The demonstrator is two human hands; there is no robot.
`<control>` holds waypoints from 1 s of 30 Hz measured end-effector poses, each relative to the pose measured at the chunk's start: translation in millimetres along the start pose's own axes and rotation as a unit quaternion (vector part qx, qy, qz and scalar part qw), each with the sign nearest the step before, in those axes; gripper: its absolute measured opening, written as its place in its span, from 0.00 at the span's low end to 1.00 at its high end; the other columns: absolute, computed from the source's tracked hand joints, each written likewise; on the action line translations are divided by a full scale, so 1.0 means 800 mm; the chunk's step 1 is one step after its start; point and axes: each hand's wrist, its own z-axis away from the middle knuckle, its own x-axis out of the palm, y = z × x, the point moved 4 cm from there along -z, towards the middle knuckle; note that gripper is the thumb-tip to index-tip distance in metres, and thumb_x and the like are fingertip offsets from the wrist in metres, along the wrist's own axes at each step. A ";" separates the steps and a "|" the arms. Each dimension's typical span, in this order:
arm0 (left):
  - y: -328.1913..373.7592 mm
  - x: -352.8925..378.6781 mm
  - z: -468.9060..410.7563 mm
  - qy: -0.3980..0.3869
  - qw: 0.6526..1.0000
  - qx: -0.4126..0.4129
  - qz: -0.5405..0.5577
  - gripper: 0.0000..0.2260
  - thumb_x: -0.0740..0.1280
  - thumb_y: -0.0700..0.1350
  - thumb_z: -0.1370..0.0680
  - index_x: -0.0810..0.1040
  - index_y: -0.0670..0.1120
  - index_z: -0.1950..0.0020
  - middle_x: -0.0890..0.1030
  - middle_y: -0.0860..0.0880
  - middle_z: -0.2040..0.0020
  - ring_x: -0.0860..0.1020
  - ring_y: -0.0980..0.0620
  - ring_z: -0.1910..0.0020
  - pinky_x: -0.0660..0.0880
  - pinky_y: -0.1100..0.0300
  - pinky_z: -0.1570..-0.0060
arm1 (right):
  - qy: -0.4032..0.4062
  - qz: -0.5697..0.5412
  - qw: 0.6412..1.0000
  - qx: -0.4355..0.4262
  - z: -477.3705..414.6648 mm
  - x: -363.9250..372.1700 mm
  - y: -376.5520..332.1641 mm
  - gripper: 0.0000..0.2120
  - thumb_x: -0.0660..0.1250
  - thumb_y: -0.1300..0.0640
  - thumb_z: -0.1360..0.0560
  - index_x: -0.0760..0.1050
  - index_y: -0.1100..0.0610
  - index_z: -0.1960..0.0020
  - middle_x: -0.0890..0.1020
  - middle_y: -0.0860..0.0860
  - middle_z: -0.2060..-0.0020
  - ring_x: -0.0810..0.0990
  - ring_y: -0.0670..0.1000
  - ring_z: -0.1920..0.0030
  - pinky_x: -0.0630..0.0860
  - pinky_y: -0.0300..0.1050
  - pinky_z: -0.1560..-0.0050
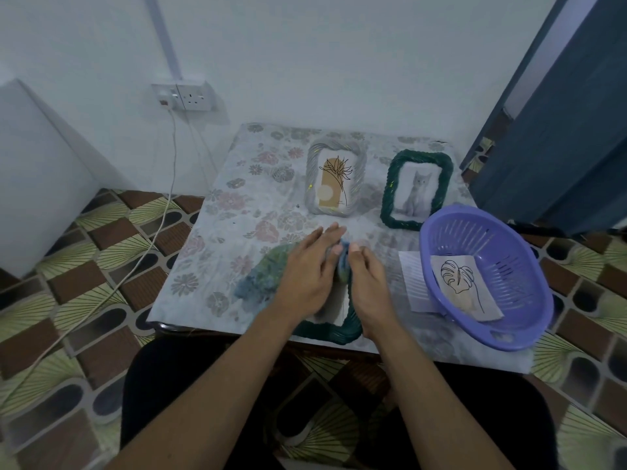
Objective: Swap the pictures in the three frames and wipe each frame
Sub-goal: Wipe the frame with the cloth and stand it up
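Note:
A dark green braided frame (334, 329) lies at the table's near edge, mostly hidden under my hands. My left hand (310, 269) lies over it with fingers stretched forward, and its thumb presses a blue-green cloth (268, 271) that trails off to the left. My right hand (368, 283) curls around the frame's right side, thumb touching the cloth's bunched end. A grey braided frame (336, 178) with a plant drawing stands at the back. Beside it stands a green frame (417, 189) with a cat picture.
A purple plastic basket (509, 245) sits tilted at the table's right, holding a leaf drawing (464, 286) and resting on a white sheet (414, 283). The floral tablecloth (237, 212) covers the low table. A wall socket (185, 96) with a hanging cable is at left, a blue door (559, 130) at right.

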 end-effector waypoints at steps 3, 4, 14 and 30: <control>-0.028 -0.017 -0.007 0.010 0.993 -0.050 -0.110 0.25 0.43 0.66 0.19 0.64 0.65 0.26 0.64 0.56 0.23 0.59 0.48 0.25 0.55 0.43 0.26 | -0.014 0.018 0.999 -0.024 0.007 -0.003 -0.005 0.18 0.57 0.51 0.16 0.71 0.67 0.50 0.74 0.58 0.57 0.74 0.50 0.55 0.71 0.48 0.49; -0.041 -0.024 -0.009 0.006 0.990 -0.090 -0.109 0.27 0.42 0.70 0.21 0.62 0.66 0.25 0.63 0.55 0.23 0.57 0.47 0.24 0.52 0.41 0.26 | -0.022 0.021 0.999 -0.024 0.010 -0.002 -0.009 0.19 0.57 0.50 0.16 0.71 0.67 0.48 0.75 0.62 0.55 0.76 0.52 0.53 0.72 0.46 0.48; -0.052 -0.042 -0.022 0.065 0.977 -0.202 -0.026 0.19 0.49 0.48 0.15 0.77 0.44 0.54 0.79 0.46 0.53 0.76 0.45 0.51 0.70 0.52 0.52 | 0.014 -0.009 1.000 -0.010 0.013 -0.002 -0.014 0.22 0.57 0.52 0.16 0.67 0.73 0.39 0.72 0.67 0.41 0.71 0.62 0.41 0.72 0.53 0.40; -0.019 -0.009 0.003 -0.024 0.995 0.000 -0.098 0.21 0.43 0.58 0.17 0.66 0.64 0.27 0.66 0.64 0.26 0.61 0.55 0.26 0.54 0.49 0.28 | -0.008 0.000 1.000 0.000 0.007 -0.009 0.005 0.13 0.56 0.51 0.16 0.79 0.52 0.46 0.84 0.49 0.50 0.82 0.45 0.48 0.78 0.38 0.46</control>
